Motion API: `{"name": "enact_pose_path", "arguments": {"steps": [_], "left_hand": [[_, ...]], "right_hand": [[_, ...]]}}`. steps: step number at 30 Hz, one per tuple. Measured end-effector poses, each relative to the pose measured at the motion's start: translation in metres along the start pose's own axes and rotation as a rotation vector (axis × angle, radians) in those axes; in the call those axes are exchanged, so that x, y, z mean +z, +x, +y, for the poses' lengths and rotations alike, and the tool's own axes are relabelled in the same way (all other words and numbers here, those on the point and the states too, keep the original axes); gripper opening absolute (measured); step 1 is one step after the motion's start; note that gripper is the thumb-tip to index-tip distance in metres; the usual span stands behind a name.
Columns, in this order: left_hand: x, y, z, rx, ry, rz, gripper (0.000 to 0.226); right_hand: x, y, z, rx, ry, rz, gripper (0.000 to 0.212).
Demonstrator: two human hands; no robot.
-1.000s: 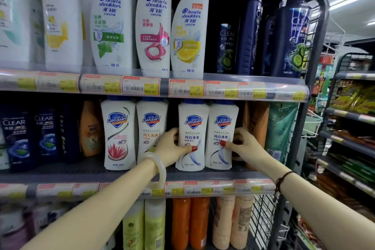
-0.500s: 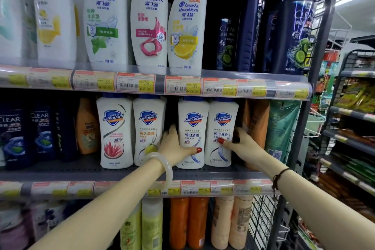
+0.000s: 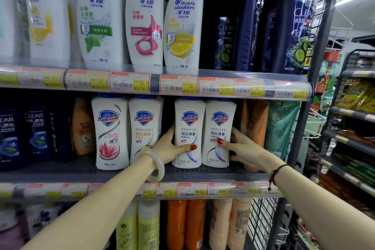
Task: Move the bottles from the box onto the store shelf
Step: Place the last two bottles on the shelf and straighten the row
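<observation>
Two white Safeguard bottles with blue swirls stand upright side by side on the middle shelf (image 3: 60, 174). My left hand (image 3: 169, 147) wraps the left side of the left bottle (image 3: 188, 126), thumb across its front. My right hand (image 3: 241, 148) grips the right side of the right bottle (image 3: 220, 126), thumb on its front. Both bottles rest on the shelf board and touch each other. The box is out of view.
Two more white Safeguard bottles (image 3: 110, 134) stand to the left, orange bottles (image 3: 255, 119) and a green pouch (image 3: 281, 128) to the right. Head & Shoulders bottles (image 3: 146, 16) fill the shelf above. A wire rack (image 3: 351, 107) stands at right.
The view has drifted slightly closer and to the right. Both hands stay on the two bottles, with the thumbs a little lower on their fronts; the bottles look unmoved.
</observation>
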State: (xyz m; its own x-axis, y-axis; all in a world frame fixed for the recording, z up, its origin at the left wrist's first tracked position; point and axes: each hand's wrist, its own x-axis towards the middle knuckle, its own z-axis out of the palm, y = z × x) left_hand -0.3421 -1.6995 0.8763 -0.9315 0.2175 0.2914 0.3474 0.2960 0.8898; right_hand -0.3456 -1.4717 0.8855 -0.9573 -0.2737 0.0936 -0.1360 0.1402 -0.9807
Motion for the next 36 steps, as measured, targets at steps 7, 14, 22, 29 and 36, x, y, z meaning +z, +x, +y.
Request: {"name": "enact_pose_path", "arguments": {"steps": [7,14,22,29,36], "left_hand": [[-0.002,-0.002,-0.010,0.020,0.080,-0.006,0.089],[0.002,0.003,-0.009,0.027,0.071,0.021,0.091],[0.006,0.002,-0.010,0.002,0.020,0.051,0.083],[-0.001,-0.005,-0.008,-0.039,0.036,0.030,0.083],[-0.013,-0.009,-0.002,-0.104,0.014,0.026,0.094]], "right_hand": [[-0.001,-0.005,-0.005,0.004,-0.139,-0.010,0.048],[-0.002,0.001,0.001,-0.017,-0.116,0.023,0.047],[0.002,-0.002,0.003,-0.010,-0.090,0.044,0.035],[0.008,-0.009,0.002,0.028,-0.215,0.161,0.032],[0.015,-0.012,-0.003,0.028,-0.303,0.276,0.036]]}}
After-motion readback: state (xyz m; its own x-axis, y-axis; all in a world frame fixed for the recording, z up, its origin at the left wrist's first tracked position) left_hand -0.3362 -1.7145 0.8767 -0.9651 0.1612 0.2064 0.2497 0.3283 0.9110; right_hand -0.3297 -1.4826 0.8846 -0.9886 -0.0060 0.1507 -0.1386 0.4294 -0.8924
